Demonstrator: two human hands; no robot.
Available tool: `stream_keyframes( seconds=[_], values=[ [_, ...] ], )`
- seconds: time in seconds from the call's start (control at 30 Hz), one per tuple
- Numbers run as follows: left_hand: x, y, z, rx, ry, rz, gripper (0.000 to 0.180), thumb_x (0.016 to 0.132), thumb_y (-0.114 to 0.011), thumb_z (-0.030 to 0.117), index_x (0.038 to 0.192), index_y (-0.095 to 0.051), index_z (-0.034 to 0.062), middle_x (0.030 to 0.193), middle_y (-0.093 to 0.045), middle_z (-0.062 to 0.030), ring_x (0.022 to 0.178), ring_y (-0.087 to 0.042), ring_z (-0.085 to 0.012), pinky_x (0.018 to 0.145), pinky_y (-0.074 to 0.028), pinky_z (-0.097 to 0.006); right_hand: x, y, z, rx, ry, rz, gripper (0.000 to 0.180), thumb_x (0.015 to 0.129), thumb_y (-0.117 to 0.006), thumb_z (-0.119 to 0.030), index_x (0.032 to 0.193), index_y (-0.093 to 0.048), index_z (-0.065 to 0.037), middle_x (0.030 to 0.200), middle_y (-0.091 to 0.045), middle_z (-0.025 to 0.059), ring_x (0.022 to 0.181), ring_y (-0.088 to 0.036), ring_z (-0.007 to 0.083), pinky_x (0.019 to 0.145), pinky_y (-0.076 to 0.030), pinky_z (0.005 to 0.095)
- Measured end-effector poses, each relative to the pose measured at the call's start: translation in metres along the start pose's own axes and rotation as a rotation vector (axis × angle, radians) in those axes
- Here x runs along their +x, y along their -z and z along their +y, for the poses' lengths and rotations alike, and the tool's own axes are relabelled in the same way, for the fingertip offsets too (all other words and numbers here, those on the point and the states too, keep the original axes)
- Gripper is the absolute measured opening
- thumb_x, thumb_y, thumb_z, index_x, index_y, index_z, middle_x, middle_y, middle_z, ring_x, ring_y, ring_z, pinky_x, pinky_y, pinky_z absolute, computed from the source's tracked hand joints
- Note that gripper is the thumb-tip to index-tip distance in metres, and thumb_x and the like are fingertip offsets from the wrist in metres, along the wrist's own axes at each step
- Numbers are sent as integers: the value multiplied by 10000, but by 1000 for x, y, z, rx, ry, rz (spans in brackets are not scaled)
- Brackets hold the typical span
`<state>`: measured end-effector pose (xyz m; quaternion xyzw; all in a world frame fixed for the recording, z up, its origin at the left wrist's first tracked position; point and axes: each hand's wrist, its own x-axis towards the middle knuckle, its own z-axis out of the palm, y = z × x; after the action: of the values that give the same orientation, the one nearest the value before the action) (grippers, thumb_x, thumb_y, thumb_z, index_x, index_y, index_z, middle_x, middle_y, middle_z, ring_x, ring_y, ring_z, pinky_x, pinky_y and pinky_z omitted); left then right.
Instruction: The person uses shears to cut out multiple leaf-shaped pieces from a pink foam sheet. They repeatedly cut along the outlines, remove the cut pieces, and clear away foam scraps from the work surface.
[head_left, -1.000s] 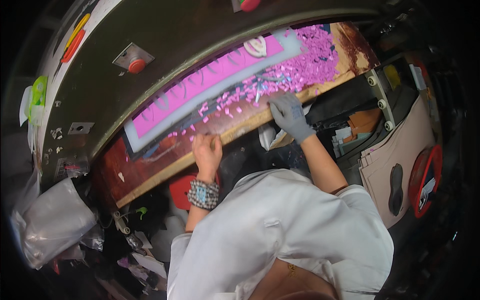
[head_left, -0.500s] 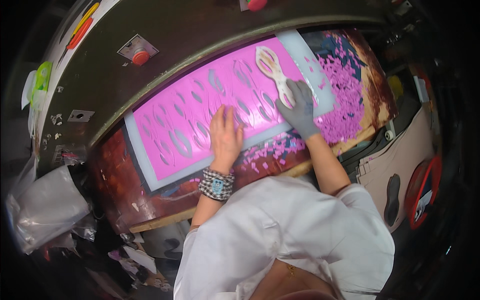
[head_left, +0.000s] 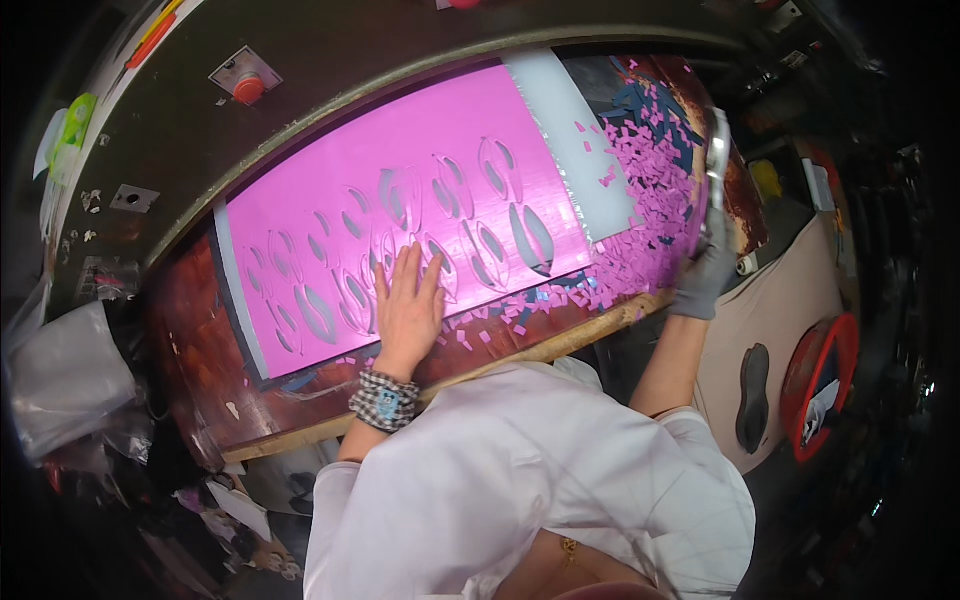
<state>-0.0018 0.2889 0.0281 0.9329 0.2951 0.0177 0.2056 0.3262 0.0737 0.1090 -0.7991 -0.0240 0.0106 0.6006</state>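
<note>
My left hand (head_left: 408, 305) lies flat on the pink sheet (head_left: 400, 215), fingers (head_left: 432, 275) spread and extended, palm down, gripping nothing. It sits at the sheet's near edge, over a cluster of shoe-sole-shaped cutouts (head_left: 480, 215) punched through the sheet. A checked wristband (head_left: 385, 400) rings that wrist, just off the sheet toward me.

My right hand (head_left: 712, 262), in a grey glove, is off the sheet's right end. Its fingers are curled closed round the lower part of a metal cutting die (head_left: 717, 165), which stands on edge, rising away from me. The hand is blurred, so I cannot tell how tight the hold is.

The pink sheet rests on a worn reddish-brown cutting board (head_left: 200, 370), which shows bare to the sheet's left and along its near side. A pale grey sheet (head_left: 585, 150) overlaps the pink sheet's right end. Loose pink scraps (head_left: 655, 200) are heaped just right of the pink sheet, thinning out along its near edge toward my left hand.

Beyond the sheet's far edge runs the dark press housing (head_left: 330, 60), with a red push button (head_left: 248, 88) above the sheet's far-left corner.
</note>
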Motion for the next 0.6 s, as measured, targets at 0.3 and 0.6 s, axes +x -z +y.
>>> stream_keyframes(
  seconds=[0.3,0.6],
  values=[
    [37,18,52,-281,-242,259,315,823,-677,92,1134,-633,72,1099,-605,-158,1032,-577,-336,887,-450,-460,-47,16,-4,41,145,-58,474,870,-720,-163,1254,-518,26,1084,-609,77,951,-580,121,811,-471,227],
    [60,18,149,-697,-513,232,254,765,-771,236,753,-578,71,671,-573,-67,589,-591,-251,509,-448,-359,-97,-48,7,847,-603,-594,388,991,-471,-199,1312,-506,18,1214,-609,144,1087,-612,212,946,-500,340]
  ],
)
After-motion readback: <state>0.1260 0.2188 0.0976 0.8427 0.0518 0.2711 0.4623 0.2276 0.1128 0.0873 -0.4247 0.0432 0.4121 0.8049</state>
